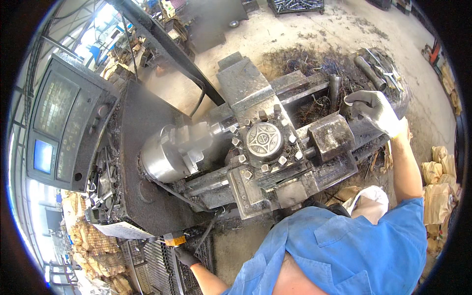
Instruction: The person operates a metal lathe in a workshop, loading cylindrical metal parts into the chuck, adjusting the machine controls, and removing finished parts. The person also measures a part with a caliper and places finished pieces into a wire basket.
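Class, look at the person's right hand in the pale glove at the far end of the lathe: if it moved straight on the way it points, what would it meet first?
Probably the dark metal tailstock end, which the right hand already seems to touch; depth is unclear.

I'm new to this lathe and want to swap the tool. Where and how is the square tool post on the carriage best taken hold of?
Probably by the tool post's outer side faces, coming down from above on the person's side. Its top is ringed with upstanding clamp bolts, poor to grip, and the chuck crowds its left. The gloved right hand rests out at the tailstock end; the left hand is low by the machine's front.
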`<state>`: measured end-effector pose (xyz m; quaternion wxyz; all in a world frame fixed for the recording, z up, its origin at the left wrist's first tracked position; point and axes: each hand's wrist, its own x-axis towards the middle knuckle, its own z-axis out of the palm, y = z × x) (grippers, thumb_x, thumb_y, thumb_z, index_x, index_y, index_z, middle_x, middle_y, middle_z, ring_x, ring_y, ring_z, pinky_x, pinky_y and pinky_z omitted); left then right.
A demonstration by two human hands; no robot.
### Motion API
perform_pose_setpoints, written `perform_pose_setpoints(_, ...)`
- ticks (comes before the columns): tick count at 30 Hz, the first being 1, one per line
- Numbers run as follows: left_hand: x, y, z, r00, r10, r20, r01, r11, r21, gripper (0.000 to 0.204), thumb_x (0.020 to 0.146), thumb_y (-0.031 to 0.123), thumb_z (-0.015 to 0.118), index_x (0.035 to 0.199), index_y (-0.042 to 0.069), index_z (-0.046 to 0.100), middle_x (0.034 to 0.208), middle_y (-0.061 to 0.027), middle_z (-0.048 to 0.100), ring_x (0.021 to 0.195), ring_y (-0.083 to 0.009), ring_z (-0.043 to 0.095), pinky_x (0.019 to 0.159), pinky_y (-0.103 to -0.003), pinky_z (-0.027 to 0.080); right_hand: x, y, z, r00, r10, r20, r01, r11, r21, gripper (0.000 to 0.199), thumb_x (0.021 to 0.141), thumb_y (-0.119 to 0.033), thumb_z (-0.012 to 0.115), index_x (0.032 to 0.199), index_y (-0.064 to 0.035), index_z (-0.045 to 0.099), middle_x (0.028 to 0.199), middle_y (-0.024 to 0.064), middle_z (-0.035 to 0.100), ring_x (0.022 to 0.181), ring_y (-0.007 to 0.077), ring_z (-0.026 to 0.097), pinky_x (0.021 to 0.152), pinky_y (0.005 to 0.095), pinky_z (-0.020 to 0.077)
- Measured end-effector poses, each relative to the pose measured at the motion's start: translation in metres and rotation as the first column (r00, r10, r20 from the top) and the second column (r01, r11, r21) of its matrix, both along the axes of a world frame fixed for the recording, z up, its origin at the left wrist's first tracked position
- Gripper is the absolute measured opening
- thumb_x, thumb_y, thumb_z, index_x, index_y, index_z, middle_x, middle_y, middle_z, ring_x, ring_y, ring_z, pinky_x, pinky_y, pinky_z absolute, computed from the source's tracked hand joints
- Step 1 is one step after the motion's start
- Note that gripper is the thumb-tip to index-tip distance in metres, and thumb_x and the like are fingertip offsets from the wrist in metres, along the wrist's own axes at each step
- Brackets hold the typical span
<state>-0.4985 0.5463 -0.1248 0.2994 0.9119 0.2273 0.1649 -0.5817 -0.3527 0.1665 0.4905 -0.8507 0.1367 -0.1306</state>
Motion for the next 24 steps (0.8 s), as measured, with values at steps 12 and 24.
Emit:
perform_pose_setpoints(12, 0.069, -0.339, 0.112, 0.672, -0.625, 0.396, 0.545, 0.78, 0.307, 0.044, 0.094, 0.015, 0.074, 0.135, 0.003, 0.062, 0.13, -0.0174, 0.068, 0.124, -0.0364, 0.065, 0.115, -0.051, 0.046, 0.133, 0.071, 0.046, 0.933, 0.359, -0.013, -0.346, 0.888, -0.303, 0.026, 0.097, -0.013, 0.065, 0.116, 0.0, 0.077, 0.087, 0.0128, 0.079, 0.079, 0.0206, 0.077, 0.075, 0.0361, 0.0592)
perform_pose_setpoints(24, 0.208, -0.46, 0.202, 0.358, -0.928, 0.1, 0.618, 0.316, 0.72, 0.094, 0.072, 0.033, 0.089, 0.155, 0.012, 0.051, 0.157, -0.0228, 0.048, 0.15, -0.0445, 0.041, 0.129, -0.067, 0.019, 0.338, 0.199, -0.002, 0.611, 0.591, -0.526, -0.785, 0.371, -0.496, 0.058, 0.083, -0.053, 0.075, 0.112, -0.0034, 0.08, 0.101, 0.0239, 0.078, 0.094, 0.0416, 0.074, 0.084, 0.0479, 0.0571)
